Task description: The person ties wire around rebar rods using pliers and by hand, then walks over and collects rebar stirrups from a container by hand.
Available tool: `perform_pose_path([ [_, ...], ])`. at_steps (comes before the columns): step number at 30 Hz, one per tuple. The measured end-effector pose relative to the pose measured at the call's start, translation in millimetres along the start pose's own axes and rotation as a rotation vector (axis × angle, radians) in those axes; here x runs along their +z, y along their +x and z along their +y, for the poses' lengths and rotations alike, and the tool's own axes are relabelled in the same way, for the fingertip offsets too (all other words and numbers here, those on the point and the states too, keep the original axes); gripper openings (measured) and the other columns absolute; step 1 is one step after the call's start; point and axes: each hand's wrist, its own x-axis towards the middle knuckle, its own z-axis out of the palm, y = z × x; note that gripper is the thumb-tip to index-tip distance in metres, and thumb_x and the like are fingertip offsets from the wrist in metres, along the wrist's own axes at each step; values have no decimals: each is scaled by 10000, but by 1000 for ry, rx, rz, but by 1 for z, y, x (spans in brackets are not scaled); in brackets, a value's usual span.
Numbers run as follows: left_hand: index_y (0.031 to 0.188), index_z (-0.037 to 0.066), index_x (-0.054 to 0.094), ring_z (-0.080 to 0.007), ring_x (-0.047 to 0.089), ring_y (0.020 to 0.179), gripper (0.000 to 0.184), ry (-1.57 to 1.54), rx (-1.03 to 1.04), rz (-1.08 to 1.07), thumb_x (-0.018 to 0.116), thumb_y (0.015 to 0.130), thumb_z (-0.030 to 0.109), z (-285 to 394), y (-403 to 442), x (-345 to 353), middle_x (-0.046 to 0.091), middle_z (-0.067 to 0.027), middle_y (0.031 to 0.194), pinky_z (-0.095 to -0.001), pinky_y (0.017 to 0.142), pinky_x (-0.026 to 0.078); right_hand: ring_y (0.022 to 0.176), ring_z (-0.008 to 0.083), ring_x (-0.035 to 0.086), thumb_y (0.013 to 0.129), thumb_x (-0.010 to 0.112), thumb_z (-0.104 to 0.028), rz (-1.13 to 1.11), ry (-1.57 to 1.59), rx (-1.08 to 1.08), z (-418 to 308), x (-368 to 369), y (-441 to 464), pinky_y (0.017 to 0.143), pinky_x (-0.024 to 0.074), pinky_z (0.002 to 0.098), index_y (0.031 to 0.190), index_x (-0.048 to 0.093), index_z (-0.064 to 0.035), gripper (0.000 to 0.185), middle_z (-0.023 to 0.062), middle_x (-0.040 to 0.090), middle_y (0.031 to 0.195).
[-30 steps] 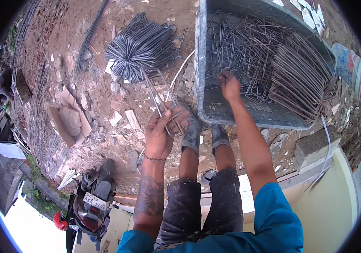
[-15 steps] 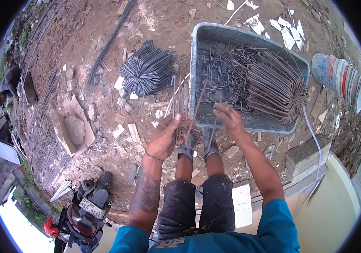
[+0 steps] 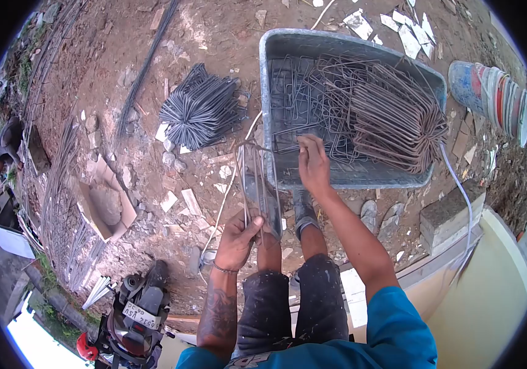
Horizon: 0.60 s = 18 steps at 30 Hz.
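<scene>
Several bent rebar stirrups [image 3: 259, 178] stand upright in my left hand [image 3: 237, 241], its thumb and fingers closed round their lower ends. Their tops reach the near left corner of a grey plastic tub [image 3: 349, 182]. My right hand [image 3: 314, 165] is over the tub's near side, its fingers loosely bent. I see nothing between them. Inside the tub, loose stirrups [image 3: 303, 92] lie tangled on the left, and a dense stack of brown stirrups [image 3: 396, 123] fills the right. On the ground beyond my left hand sits a bundle of grey stirrups [image 3: 199, 111].
Stacked buckets [image 3: 491, 98] lie right of the tub. Long steel rods [image 3: 146, 67] and an open cardboard box [image 3: 106, 200] are to the left. A motorcycle [image 3: 143, 307] stands at lower left. Rubble and broken tile [image 3: 408, 40] litter the dirt. A pale hose [image 3: 458, 190] runs from the tub.
My left hand has come down and nearer my body with the stirrups. A stirrup that hung between my hands is now with the others at my left hand. The view has shifted slightly.
</scene>
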Motion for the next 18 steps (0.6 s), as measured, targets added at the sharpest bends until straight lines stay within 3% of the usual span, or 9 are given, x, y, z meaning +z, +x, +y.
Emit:
perform_pose_path([
  [1,952,13,548,-67,512,640,203,4,-5,-3,572,891,204,-5,0,-3,587,-21,759,-202,567,387,1019,347,537,790,548,-53,31,-80,244,26,12,8,847,458,411,1076,548,-47,287,158,535,1147],
  [3,959,13,535,-71,511,665,193,-30,43,47,553,901,196,-12,9,-11,580,-25,775,-206,592,386,987,360,534,825,557,-200,-103,-177,372,75,44,44,854,437,438,1059,546,-34,287,174,541,1111],
  [5,981,23,509,-118,511,648,195,-35,53,85,558,891,188,-24,20,-27,551,-44,751,-241,561,397,1006,359,526,816,582,-256,184,-378,252,103,75,94,863,431,437,1045,548,-2,343,198,539,1097],
  [7,980,28,503,-134,487,631,189,-72,57,99,543,898,193,-34,29,-41,529,-48,736,-261,587,400,1049,352,504,823,575,-271,377,-356,465,120,107,136,882,421,425,1056,523,25,380,220,528,1106],
  [9,986,32,494,-148,474,635,192,-150,93,201,539,900,198,-43,37,-53,517,-49,723,-287,608,398,1054,358,512,828,564,-244,38,-162,943,171,140,169,862,434,428,1072,488,36,378,232,543,1099],
  [10,991,39,493,-155,474,647,181,-186,83,216,535,903,191,-49,39,-60,508,-47,718,-305,612,395,1054,358,512,828,564,-244,24,-157,962,177,151,160,862,434,428,1072,488,36,378,232,543,1099],
  [12,992,43,493,-158,473,648,172,-200,60,249,531,905,187,-49,40,-63,503,-45,715,-303,615,395,944,399,569,847,531,-186,451,-530,494,170,154,150,790,460,456,1054,490,10,288,247,597,986],
  [15,995,49,497,-170,509,672,151,-238,63,245,518,912,173,-44,39,-62,519,-46,725,-302,638,420,805,426,599,858,491,-125,244,-190,713,114,129,142,713,458,489,1003,517,-17,183,260,616,840],
  [18,994,41,504,-179,579,733,154,-324,86,215,516,912,170,-31,37,-55,572,-57,766,-304,695,473,722,433,585,887,434,-120,407,-155,470,89,107,115,654,434,486,990,524,-29,165,269,596,773],
])
